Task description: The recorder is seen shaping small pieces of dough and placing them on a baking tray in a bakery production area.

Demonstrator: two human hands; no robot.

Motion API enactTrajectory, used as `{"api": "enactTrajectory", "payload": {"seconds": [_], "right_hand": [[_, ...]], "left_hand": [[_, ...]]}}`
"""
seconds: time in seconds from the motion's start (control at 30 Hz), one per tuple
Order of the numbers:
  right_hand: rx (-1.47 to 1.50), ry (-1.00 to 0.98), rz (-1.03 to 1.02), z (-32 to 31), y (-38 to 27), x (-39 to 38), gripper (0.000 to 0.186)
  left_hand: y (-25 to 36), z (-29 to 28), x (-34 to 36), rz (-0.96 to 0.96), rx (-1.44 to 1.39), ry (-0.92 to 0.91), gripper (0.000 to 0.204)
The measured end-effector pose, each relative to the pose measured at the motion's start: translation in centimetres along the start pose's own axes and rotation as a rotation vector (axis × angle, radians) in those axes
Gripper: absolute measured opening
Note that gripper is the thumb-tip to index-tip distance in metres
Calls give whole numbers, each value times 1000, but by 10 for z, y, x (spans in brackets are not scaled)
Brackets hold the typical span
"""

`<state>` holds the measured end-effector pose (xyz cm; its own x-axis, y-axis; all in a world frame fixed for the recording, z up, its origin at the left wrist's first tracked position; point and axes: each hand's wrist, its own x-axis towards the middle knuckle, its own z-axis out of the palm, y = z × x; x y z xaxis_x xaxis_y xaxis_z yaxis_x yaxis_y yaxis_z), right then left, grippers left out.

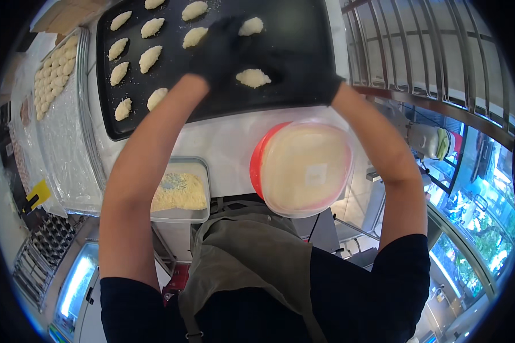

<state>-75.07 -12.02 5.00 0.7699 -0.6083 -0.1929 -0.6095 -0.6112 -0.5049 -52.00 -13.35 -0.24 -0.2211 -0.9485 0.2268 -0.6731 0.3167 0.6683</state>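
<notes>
Both my hands wear black gloves and reach over a large black baking tray (212,108). My left hand (220,51) is above the tray's middle, beside a crumb-coated dough piece (195,37) and another dough piece (251,26) on its right. Farther right, my right hand (306,74) is over the tray, close to a spindle-shaped dough piece (253,78). The dark gloves blend into the tray, so the fingers of both hands cannot be made out. Several more dough pieces (150,59) lie in loose rows on the tray's left half, with crumbs scattered around them.
Near me on the white table (223,148) are a clear tub of yellowish crumbs (180,194) and a red bowl (260,160) with a translucent lid. On the left, a plastic-covered tray (68,143) bears several round dough balls (55,74). Metal railing (429,51) stands at the right.
</notes>
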Motion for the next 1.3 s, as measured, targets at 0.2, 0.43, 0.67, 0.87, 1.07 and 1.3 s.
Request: {"api": "enactTrajectory", "payload": {"seconds": [0.2,0.43,0.67,0.87,1.07,1.3], "right_hand": [[25,67,-150,26,20,18,38],[73,224,-131,-10,67,48,53],[71,171,-207,-5,86,102,66],[270,381,99,-47,-11,42,61],[171,349,-242,-61,-124,31,28],[139,334,-254,-33,-295,172,42]], "left_hand": [[4,15,-80,-135,-503,-225,45],[26,28,-86,-79,70,-127,42],[48,9,-97,-58,196,96,45],[55,-143,-195,-109,363,155,61],[-4,-225,-343,-871,41,-108,61],[-70,-236,-352,-564,126,-56,44]]}}
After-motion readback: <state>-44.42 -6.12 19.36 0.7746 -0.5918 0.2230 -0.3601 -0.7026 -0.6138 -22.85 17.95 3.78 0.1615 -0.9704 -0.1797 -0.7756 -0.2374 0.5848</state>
